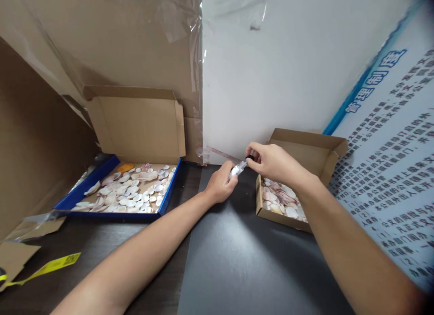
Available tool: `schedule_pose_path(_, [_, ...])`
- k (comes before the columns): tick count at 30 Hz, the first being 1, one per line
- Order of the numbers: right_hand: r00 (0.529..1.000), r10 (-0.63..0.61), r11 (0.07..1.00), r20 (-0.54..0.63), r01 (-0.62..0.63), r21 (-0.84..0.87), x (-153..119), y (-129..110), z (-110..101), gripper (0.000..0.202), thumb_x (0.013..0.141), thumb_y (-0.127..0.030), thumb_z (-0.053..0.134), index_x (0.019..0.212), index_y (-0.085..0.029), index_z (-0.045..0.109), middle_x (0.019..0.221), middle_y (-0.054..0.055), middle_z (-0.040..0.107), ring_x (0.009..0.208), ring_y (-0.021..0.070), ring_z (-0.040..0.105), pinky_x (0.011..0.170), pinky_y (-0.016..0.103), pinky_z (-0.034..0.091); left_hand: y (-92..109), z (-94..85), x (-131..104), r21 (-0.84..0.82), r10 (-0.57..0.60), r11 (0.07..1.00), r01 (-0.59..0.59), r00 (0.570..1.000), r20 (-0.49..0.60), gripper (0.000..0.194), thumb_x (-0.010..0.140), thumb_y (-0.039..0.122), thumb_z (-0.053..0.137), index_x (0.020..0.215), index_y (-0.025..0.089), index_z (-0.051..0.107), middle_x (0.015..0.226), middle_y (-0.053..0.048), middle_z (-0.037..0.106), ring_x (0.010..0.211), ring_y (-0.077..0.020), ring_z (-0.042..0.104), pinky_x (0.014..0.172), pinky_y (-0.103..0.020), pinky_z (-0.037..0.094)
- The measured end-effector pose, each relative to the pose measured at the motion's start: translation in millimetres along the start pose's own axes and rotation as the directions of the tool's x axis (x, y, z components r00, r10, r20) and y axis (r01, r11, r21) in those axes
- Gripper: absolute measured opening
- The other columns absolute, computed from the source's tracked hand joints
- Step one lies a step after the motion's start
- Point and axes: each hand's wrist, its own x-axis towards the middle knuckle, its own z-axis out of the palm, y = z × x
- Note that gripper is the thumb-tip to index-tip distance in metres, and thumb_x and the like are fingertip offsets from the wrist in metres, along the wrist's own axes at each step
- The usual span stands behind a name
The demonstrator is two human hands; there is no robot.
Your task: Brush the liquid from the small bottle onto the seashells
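Observation:
My left hand is closed around a small clear bottle with a white part along its body. The bottle is tilted, its neck pointing up and to the right. At the neck end, my right hand pinches a black cap. I cannot tell whether the cap is still joined to the neck. Both hands are above the dark table, between two open cardboard boxes. The right forearm passes in front of the right box, hiding part of the shells in it.
A blue-edged box on the left holds many shells, its lid raised. A dark grey mat covers the table's right part. A yellow strip and cardboard scraps lie at left. A white wall and printed poster stand behind.

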Motion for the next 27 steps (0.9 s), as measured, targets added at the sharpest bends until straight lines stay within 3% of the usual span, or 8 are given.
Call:
schedule_pose_path(9, [1.000,-0.004,0.999,-0.011,0.004,-0.038,0.0,-1.2,-2.4,0.008,0.084,-0.024,0.054,0.091,-0.023,0.057,0.071,-0.001,0.063,0.062,0.0139,0.055,0.057,0.026,0.036,-4.3,3.9,-0.1,-0.104,-0.043,0.994,0.042,0.999,-0.009,0.018,0.088,0.034,0.052,0.094,0.021,0.042,0.080,0.003,0.048,0.070,-0.0153,0.045,0.067,-0.028,0.036])
schedule_pose_path(17, [1.000,-0.011,0.999,0.012,0.011,-0.033,-0.1,-0.8,-1.1,0.011,0.084,-0.024,0.053,0.093,-0.022,0.059,0.074,0.001,0.065,0.063,0.0149,0.057,0.058,0.027,0.038,-3.4,4.3,4.5,-0.047,0.024,0.999,-0.022,0.999,0.034,0.014,0.091,0.030,0.049,0.082,0.019,0.046,0.086,-0.002,0.047,0.080,-0.0187,0.049,0.076,-0.031,0.041])
schedule_pose_path(23, [1.000,-0.008,0.999,0.017,0.008,-0.032,0.0,-2.0,-1.6,0.010,0.084,-0.023,0.054,0.092,-0.022,0.059,0.073,0.002,0.065,0.063,0.0157,0.058,0.058,0.027,0.038,-4.9,2.7,3.2,-0.034,0.049,0.998,-0.048,0.998,0.027,0.022,0.099,0.029,0.032,0.082,0.020,0.044,0.088,-0.004,0.048,0.084,-0.0198,0.049,0.080,-0.033,0.042])
schedule_pose_path(27, [1.000,0.004,0.998,0.001,-0.004,-0.058,0.3,-1.2,-2.7,0.010,0.084,-0.024,0.053,0.092,-0.022,0.059,0.073,0.001,0.065,0.063,0.0157,0.057,0.057,0.027,0.036,-3.5,3.3,2.0,-0.038,0.042,0.998,-0.042,0.999,-0.008,0.018,0.098,0.034,0.038,0.089,0.020,0.045,0.089,-0.002,0.049,0.081,-0.0182,0.048,0.077,-0.031,0.040])
